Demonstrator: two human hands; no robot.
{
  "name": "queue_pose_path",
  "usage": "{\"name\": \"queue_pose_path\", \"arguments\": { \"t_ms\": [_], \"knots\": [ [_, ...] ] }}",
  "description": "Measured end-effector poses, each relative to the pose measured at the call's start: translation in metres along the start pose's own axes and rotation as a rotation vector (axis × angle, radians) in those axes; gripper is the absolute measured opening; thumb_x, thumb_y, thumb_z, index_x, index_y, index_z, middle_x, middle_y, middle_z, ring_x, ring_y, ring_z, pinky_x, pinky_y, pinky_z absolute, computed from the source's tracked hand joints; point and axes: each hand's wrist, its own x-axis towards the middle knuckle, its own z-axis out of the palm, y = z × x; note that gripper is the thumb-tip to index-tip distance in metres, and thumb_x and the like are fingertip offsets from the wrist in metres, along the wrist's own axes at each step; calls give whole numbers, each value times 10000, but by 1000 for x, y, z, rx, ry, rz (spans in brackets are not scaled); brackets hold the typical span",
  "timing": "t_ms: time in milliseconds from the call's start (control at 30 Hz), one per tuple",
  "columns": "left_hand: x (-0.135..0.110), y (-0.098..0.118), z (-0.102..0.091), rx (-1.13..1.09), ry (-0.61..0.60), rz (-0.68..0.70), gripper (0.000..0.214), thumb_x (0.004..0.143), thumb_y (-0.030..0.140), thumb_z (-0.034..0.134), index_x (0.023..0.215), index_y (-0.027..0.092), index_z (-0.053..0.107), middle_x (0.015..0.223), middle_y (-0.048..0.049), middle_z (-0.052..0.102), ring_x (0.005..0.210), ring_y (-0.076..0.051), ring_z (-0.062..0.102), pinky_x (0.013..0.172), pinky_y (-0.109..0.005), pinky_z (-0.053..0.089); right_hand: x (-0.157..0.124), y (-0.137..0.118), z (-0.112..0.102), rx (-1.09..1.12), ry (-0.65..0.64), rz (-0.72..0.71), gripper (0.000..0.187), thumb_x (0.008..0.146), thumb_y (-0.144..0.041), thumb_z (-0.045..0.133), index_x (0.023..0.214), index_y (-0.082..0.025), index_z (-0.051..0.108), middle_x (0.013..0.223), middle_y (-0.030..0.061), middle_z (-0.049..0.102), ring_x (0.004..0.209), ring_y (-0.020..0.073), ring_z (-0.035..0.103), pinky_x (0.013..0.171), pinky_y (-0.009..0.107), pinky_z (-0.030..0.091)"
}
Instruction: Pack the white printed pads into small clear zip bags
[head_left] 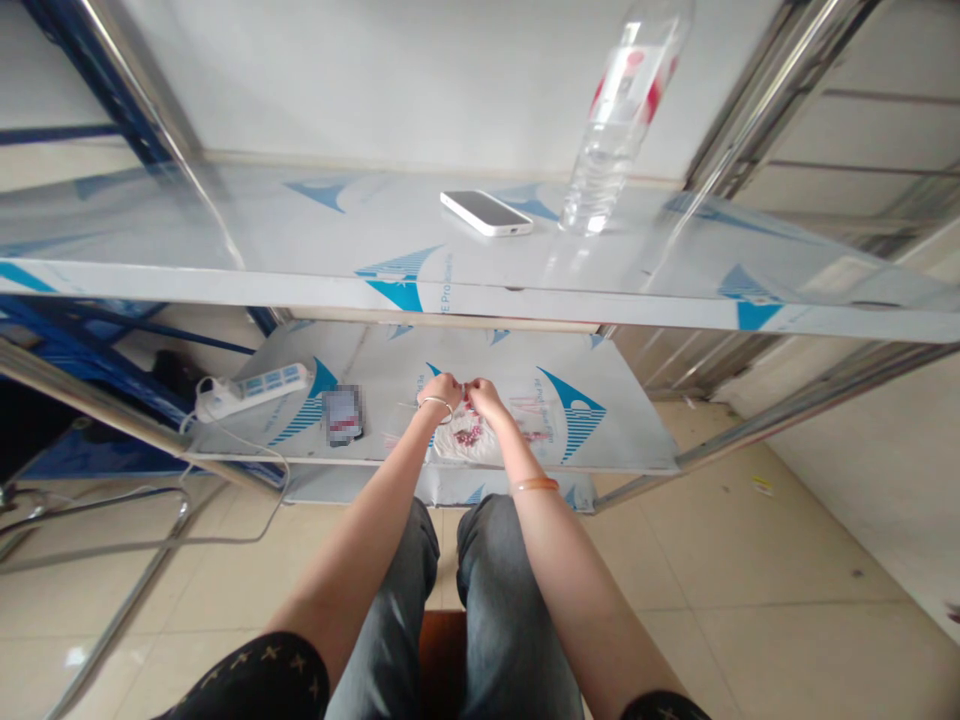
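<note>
Two-tier metal shelving, person seated before it, both forearms reaching to the lower silver-grey shelf (367,355), its film printed with blue triangles. Left hand (441,389) and right hand (482,394) close together above the shelf's middle, fingers bent inward, fingertips nearly meeting. Whatever lies between them is too small to make out; cannot tell whether either hand is clamped on it.

Directly below the hands, near the front edge: small dark-red, pale-flecked pieces (469,437) on a crumpled, whitish see-through plastic sheet or bag (486,450). Thin pinkish-red strips (534,436) just right of it.

Silver-coloured bangle (437,401) on left wrist; orange-brown band (536,484) on right forearm.

Left along the same shelf: a dark-edged rectangular object (343,415), face blurred, then a long white power strip (262,388) with a pale cable (279,500) hanging over the edge. Upper film-covered shelf (300,240): white-cased smartphone (489,213) lying flat, clear plastic bottle (604,150) with red-and-white label upright beside it.
</note>
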Motion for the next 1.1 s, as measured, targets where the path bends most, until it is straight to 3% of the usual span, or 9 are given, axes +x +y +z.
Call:
{"name": "queue_pose_path", "arguments": {
  "t_ms": [200, 500, 700, 833, 1000, 1100],
  "knots": [
    [-9, 7, -2, 46, 19, -44, 322, 930, 248, 455, 1151, 133, 659, 1190, -208, 654, 1104, -274, 637, 857, -321, 499, 10, 7, 5, -234, 28, -97, 205, 864, -202, 482, 675, -164, 554, 532, 7, 551, 497, 129, 564, 496, 203, 388],
    [-9, 11, 4, 12, 84, 31, 267, 931, 198, 469, 1137, 108, 614, 1136, -211, 662, 1074, -271, 648, 820, -300, 506, 1, 3, -5, -233, 55, -142, 191, 824, -202, 460, 665, -182, 563, 556, 1, 559, 565, 137, 554, 588, 224, 413],
    [-5, 7, 4, -71, 197, -25, 248, 924, 149, 453, 1126, 76, 578, 1070, -224, 674, 999, -255, 670, 777, -280, 499, -9, -9, -7, -319, 118, -133, 120, 782, -256, 532, 683, -194, 561, 624, 9, 585, 611, 151, 540, 604, 240, 390],
    [-2, 4, 5, -156, 252, 87, 287, 899, 87, 448, 1166, 100, 555, 972, -155, 706, 884, -194, 682, 743, -243, 488, -9, -7, -8, -260, 170, -112, 169, 813, -305, 503, 692, -202, 561, 641, 21, 600, 625, 156, 557, 606, 239, 392],
    [2, 2, 9, -29, 184, 218, 315, 812, 8, 469, 996, 134, 692, 962, -117, 727, 961, -196, 669, 816, -227, 481, -8, -3, -8, -226, 170, -120, 186, 810, -292, 483, 656, -205, 538, 639, 28, 601, 629, 160, 561, 596, 234, 388],
    [8, 0, 11, 28, 141, 216, 365, 783, 16, 494, 1020, 160, 731, 1002, -109, 733, 1013, -213, 663, 836, -219, 482, -8, -4, -7, -240, 199, -156, 196, 800, -308, 496, 633, -209, 512, 633, 19, 592, 637, 161, 551, 597, 235, 389]
  ]
}}
